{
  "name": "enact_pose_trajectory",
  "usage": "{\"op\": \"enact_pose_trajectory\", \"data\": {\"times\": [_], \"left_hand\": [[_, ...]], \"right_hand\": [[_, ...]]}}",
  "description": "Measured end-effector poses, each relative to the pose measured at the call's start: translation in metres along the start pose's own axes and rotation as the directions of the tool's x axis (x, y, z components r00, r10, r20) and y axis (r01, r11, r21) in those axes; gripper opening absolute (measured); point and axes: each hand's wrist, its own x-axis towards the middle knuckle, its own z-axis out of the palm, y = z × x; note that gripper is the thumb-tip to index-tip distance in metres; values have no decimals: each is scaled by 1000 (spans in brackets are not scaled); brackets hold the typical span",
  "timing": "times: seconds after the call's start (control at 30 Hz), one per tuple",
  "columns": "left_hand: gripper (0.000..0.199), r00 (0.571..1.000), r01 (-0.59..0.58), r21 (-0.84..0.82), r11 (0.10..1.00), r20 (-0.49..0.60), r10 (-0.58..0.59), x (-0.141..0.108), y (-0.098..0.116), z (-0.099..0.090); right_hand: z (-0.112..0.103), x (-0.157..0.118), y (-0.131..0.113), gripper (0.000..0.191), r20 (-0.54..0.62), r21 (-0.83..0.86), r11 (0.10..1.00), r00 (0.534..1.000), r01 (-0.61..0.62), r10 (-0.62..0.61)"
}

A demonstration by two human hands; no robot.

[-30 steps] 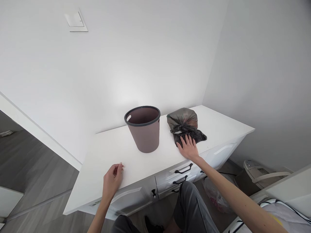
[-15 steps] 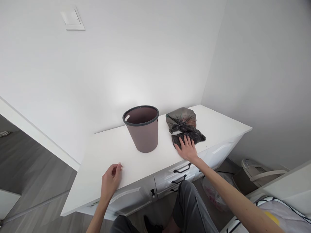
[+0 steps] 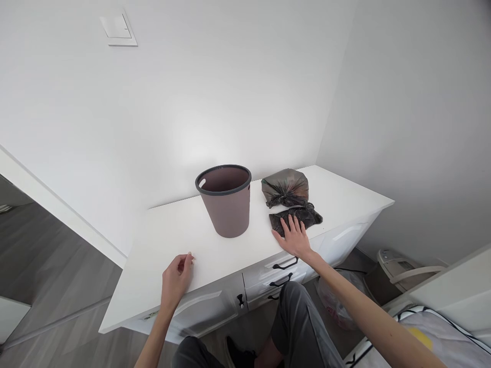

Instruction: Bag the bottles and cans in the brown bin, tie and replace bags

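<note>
My right hand (image 3: 294,240) lies flat with fingers spread on a crumpled black plastic bag (image 3: 310,215), near the front edge of the white cabinet top (image 3: 153,240). Just behind it sits a filled, knotted dark trash bag (image 3: 286,185); its contents show only dimly. A mauve trash can (image 3: 230,217) with a dark grey rim and side handle holes stands upright left of the bags. My left hand (image 3: 177,278) rests at the cabinet's front left, fingers curled in and thumb against them. I see nothing held in it.
Below the top are white drawers with black handles (image 3: 282,280) and a cabinet door. To the right on the floor are a clear plastic bag (image 3: 337,301) and a grey appliance with a handle (image 3: 387,273). White walls close off the back and right.
The view has shifted slightly. Under my right hand, the flat black bag has slid a little toward me, so the gap to the knotted bag looks wider. My left hand stays put.
</note>
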Motion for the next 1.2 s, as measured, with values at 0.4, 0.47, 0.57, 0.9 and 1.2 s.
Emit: {"op": "enact_pose_trajectory", "data": {"times": [0.4,0.47,0.57,0.9,1.2], "left_hand": [[47,999,-32,41,999,-2,32,2,-4,4],[48,1000,-31,52,998,6,31,4,-5,6],[47,1000,-28,59,998,8,27,6,-6,7],[47,1000,0,59,998,4,0,4,-1,4],[47,1000,-18,49,999,-14,18,6,-4,6]], "right_hand": [[-5,-9,-12,61,-114,-20,999,993,-30,28],[-5,-9,-12,59,-123,-17,999,992,-30,28],[-5,-8,-11,59,-128,-13,1000,991,-25,24],[-8,-11,-12,59,-141,-12,1000,990,-14,12],[-7,-11,-11,59,-144,-21,1000,989,-20,17]]}}
